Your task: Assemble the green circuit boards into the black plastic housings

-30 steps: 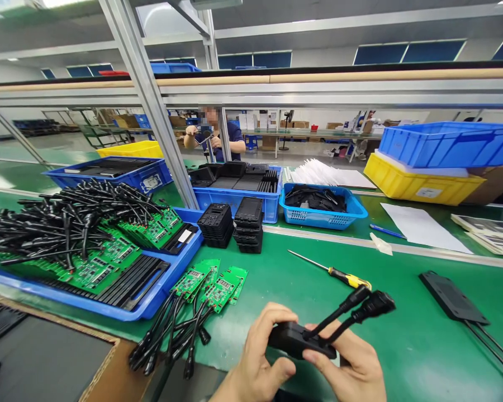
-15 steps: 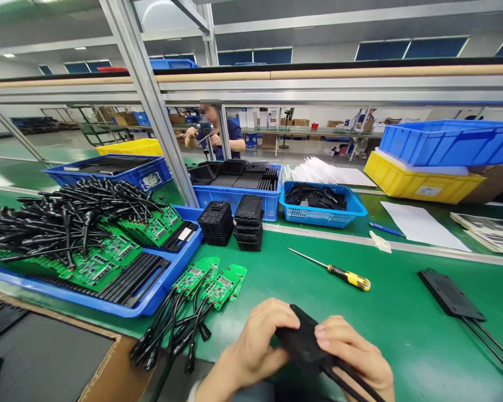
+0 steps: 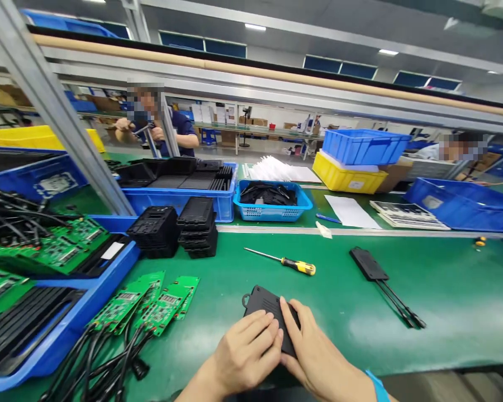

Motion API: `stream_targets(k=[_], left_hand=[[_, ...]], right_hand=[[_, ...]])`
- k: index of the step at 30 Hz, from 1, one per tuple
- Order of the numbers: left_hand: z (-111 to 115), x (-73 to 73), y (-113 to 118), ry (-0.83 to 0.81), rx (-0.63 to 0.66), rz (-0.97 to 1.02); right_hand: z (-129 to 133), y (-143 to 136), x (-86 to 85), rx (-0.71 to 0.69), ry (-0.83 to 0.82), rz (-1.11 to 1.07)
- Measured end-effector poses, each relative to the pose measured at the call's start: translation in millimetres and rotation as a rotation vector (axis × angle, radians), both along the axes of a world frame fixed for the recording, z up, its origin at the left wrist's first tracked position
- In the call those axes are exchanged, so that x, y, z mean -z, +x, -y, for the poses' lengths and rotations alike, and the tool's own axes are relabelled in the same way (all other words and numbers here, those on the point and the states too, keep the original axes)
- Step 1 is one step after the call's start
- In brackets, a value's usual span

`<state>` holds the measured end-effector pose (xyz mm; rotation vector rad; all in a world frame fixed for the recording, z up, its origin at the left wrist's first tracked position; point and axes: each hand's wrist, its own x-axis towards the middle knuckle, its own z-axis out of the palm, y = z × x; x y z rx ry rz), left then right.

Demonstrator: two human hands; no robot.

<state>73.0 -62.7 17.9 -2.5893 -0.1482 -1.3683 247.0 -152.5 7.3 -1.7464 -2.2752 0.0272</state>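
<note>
A black plastic enclosure with a small hanging loop is between my hands, low over the green bench. Across its top and left side lie the curled fingers of my left hand. My right hand grips the right edge, thumb and fingers around it. Any cables at its near end are hidden by my hands. Beyond them lies a yellow-and-black screwdriver. To the right rests another black enclosure with two cables. Several green circuit boards with black cables lie on the left.
Stacks of black housings stand behind the boards, beside a blue tray of boards and panels. A light-blue basket holds black parts. Farther back are a blue bin, a paper sheet and two people across the bench.
My view has swung to the right. The enclosure in my hands has turned, its loop end now pointing away, and my left hand has moved from its far end onto its top.
</note>
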Motion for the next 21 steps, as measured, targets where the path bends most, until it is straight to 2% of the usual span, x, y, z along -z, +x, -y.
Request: stream_targets(k=[3,5,7,9,11,15,18,21], left_hand=[[-3,0.0,8,-0.046,-0.025,-0.067],[-2,0.3,9,-0.103,-0.04,-0.11],[0,2.3,7,-0.175,-0.042,-0.131],[3,6.6,4,-0.229,-0.05,-0.145],[6,12.3,0,-0.253,-0.065,-0.172],[7,22.8,-4,-0.276,-0.089,-0.225],[8,27.7,-7,-0.296,-0.094,-0.247],[9,31.2,-8,-0.313,-0.096,-0.268]], right_hand=[[-14,43,-3.8,0.148,0.011,0.115],[-26,90,-6.5,0.378,-0.016,0.241],[-37,142,-6.3,0.696,-0.117,0.372],[-44,188,-2.6,0.867,-0.146,0.4],[-46,221,4.2,0.974,-0.167,0.404],[-44,250,22.3,1.07,-0.213,0.387],[-44,255,32.8,1.092,-0.241,0.374],[-44,257,35.9,1.107,-0.251,0.364]])
